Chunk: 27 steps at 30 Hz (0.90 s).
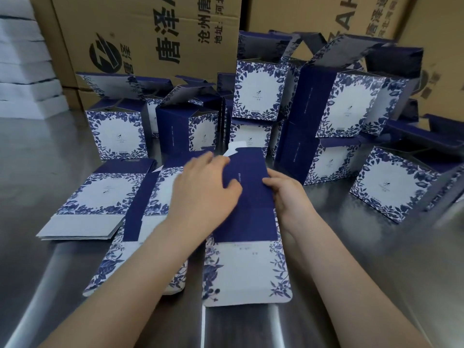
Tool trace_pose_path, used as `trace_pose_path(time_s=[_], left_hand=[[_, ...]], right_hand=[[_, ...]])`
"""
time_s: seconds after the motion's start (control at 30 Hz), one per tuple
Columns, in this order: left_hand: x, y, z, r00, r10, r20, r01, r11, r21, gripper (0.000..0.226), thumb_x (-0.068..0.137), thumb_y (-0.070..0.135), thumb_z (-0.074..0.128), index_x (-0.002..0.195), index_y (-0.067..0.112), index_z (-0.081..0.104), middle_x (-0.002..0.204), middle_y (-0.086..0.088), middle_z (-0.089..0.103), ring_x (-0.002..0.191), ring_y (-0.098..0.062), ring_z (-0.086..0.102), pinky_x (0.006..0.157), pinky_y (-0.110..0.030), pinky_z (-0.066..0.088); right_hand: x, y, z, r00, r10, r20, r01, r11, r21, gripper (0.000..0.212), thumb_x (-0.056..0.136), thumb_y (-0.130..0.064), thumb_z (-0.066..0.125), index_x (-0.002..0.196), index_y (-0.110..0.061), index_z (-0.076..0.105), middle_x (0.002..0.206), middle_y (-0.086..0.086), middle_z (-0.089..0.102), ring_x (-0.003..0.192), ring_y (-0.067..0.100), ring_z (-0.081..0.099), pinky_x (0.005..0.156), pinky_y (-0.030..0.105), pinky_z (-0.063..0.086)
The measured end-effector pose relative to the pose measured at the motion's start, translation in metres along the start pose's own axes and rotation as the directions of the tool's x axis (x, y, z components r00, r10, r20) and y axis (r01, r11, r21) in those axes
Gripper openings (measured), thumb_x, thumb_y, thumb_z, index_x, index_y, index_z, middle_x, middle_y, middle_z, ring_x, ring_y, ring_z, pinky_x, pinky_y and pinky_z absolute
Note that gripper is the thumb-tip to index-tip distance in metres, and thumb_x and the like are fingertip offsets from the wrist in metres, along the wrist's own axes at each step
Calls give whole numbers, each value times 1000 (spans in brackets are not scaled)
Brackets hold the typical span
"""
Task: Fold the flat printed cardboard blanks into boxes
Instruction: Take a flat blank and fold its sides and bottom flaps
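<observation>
So far you are well into the job but not through it. Standing boxes (116,134) crowd the back of the steel table (37,159). You can count eight plainly: two at the left, two stacked in the middle, two stacked to the right of those, one low at the far right, and one half hidden behind the left pair. More navy flaps poke up behind them, too tangled for a sure number. All those you can see have their top flaps open, so closing may be left to do.

What remains lies flat in front of you: two piles of blanks, one pile (93,204) at the left and a second pile (140,222) partly under your left forearm. The sheets in each are too thin to count.

One blank (248,222) lies flat on the table between your hands, navy panel up. Your left hand (206,187) is spread over its left side, fingers fairly straight, thumb pressing the navy panel. Your right hand (288,197) curls its fingers round the right edge and pinches it. By the look of it, this blank has not been opened up yet.

Behind stand at least two brown cartons (150,33) and one stack of white sheets (22,59).
</observation>
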<state>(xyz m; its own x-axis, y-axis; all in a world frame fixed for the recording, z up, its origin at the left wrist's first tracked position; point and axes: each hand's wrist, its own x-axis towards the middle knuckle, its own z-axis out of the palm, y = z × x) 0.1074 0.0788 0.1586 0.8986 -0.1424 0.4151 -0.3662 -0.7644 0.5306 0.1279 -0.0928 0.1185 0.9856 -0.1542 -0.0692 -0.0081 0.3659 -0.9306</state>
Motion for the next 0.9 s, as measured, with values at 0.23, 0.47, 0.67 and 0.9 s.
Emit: trace_pose_path(time_s=[0.23,0.47,0.67,0.9], left_hand=[[15,-55,10,948,-319,21,320,946,-54,75,94,46,53,155,21,18,163,-13,12,150,-33,10,119,-54,16],[18,-68,11,947,-320,37,310,873,-376,78,89,49,64,152,21,28,153,-5,37,134,-26,43,110,-44,36],[15,-66,11,957,-256,-135,189,906,-378,69,86,45,67,146,28,37,148,0,38,128,-19,44,93,-31,33],[13,-62,8,967,-116,-226,29,935,-353,72,83,42,71,145,27,37,153,3,33,139,-14,34,106,-36,36]], right_hand=[[-4,-15,-11,997,53,-49,-45,988,151,37,98,-8,43,128,-13,63,122,11,68,104,30,64,79,39,55],[-9,-22,-11,999,37,-11,-35,983,179,36,100,-12,41,129,-15,62,126,9,67,107,29,63,94,46,50],[-12,-27,-11,1000,17,25,-23,970,242,33,100,-17,45,126,-15,65,123,7,69,105,28,65,92,44,52],[-18,-33,-9,998,-21,66,0,953,304,34,98,-23,49,127,-13,64,120,7,69,102,27,67,85,42,56]])
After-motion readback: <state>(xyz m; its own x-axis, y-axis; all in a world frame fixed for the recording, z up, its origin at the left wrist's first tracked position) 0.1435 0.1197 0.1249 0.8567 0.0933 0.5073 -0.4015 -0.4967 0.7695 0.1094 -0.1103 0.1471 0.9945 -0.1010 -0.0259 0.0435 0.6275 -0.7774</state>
